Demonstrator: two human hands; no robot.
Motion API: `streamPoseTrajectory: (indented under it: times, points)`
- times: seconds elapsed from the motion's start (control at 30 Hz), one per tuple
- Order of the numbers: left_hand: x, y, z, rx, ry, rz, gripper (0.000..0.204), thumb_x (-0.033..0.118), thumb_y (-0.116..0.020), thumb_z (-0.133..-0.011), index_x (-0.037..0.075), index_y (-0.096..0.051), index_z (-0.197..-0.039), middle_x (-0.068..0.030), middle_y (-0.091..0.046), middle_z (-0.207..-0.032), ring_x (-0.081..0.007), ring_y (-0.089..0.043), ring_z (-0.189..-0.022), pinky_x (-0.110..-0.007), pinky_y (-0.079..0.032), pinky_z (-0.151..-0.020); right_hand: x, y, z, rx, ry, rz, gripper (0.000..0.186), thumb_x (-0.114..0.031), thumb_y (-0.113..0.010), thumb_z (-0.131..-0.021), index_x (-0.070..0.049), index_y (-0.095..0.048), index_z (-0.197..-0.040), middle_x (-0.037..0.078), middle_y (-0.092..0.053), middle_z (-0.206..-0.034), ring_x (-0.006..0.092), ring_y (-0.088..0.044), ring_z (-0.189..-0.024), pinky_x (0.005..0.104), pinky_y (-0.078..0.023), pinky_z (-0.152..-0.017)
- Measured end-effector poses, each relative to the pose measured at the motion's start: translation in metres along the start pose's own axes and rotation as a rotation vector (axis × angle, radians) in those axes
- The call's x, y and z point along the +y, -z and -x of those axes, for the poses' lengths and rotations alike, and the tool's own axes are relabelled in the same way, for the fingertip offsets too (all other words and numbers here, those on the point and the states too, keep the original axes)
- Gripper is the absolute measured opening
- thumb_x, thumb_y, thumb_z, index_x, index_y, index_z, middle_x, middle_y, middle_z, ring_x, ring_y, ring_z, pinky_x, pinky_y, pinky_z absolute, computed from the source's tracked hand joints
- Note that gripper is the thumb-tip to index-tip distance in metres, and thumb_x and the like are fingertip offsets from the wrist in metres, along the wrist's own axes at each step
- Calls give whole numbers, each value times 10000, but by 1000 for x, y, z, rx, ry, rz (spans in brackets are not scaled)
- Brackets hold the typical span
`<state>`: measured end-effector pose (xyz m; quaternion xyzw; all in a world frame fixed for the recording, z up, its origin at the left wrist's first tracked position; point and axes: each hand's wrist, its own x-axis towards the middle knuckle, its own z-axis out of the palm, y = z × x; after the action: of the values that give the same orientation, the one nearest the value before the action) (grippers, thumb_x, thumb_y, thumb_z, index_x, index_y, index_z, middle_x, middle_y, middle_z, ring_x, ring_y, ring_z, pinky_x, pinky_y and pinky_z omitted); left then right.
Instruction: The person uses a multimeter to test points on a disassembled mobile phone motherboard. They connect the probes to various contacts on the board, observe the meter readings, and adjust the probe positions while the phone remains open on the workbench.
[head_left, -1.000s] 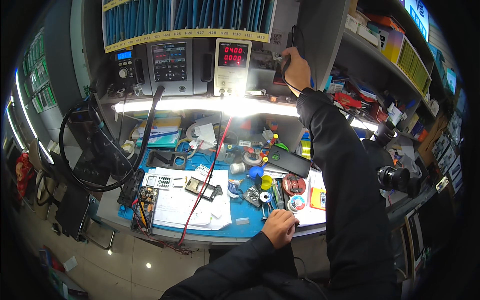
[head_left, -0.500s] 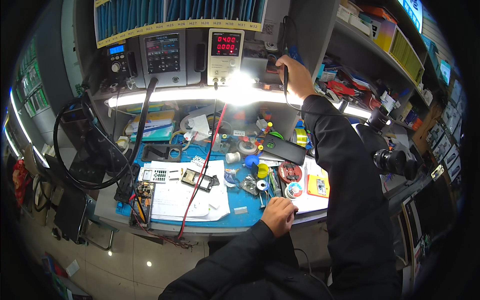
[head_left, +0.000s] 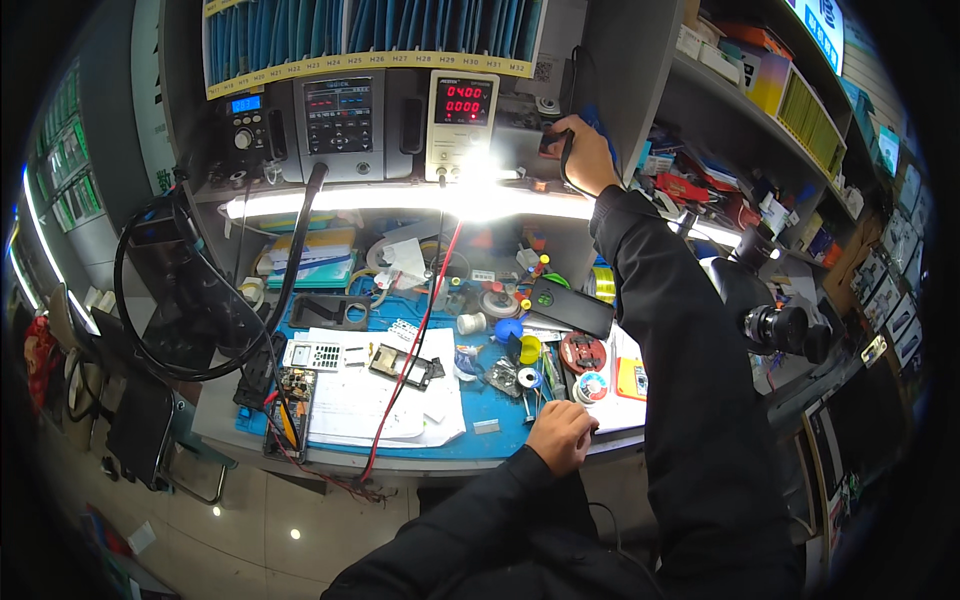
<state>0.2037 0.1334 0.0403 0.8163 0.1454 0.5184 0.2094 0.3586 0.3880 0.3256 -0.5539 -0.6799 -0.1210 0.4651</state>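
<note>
My right hand (head_left: 588, 158) reaches up to the shelf, to the right of the white power supply (head_left: 460, 120) with red digits. Its fingers are curled, and a black cord (head_left: 566, 165) runs down along them; what they grip is mostly hidden. Low at the bench's front edge, my left hand (head_left: 562, 437) is closed, fingers curled in. A small dark bit shows by its fingertips, too small to name. Just beyond it lie a solder spool (head_left: 590, 387), a red round case (head_left: 582, 351) and some slim tools.
A bright lamp tube (head_left: 400, 203) runs along the shelf edge. On the blue mat lie white papers (head_left: 345, 410), a circuit board (head_left: 292, 400) and a dark open frame (head_left: 400, 366). Red and black leads (head_left: 412, 350) hang across them. A microscope (head_left: 775, 325) stands right.
The view has shifted slightly. My right hand sits a little further left against the shelf, and the cord loop that hung beside its wrist no longer shows. My left hand stays closed at the bench edge.
</note>
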Motion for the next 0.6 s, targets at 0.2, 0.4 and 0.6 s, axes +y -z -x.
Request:
streamPoseTrajectory:
  times: [0.2,0.4,0.6]
  points:
    - [0,-2,1,-18,11,-8,174,-17,-752,-804,82,-690,-933,-79,-662,-914,-279,-668,-930,-402,-482,-874,-2,-7,-1,21,-8,84,204,-131,-717,-925,-110,-718,-1129,181,-792,-996,396,-758,-993,471,-576,-863]
    - [3,1,0,-18,8,-4,178,-18,-750,-804,75,-689,-944,-85,-664,-914,-287,-668,-938,-404,-484,-881,-1,6,4,170,-75,-35,305,-345,-645,-1029,-159,-740,-1252,168,-792,-1005,404,-740,-1020,485,-563,-898]
    - [2,2,-1,-24,0,0,189,-20,-745,-794,79,-684,-942,-80,-665,-912,-284,-667,-929,-403,-481,-873,4,13,-5,257,-96,154,396,-418,-591,-1023,-78,-789,-1075,236,-764,-906,453,-735,-936,495,-579,-850]
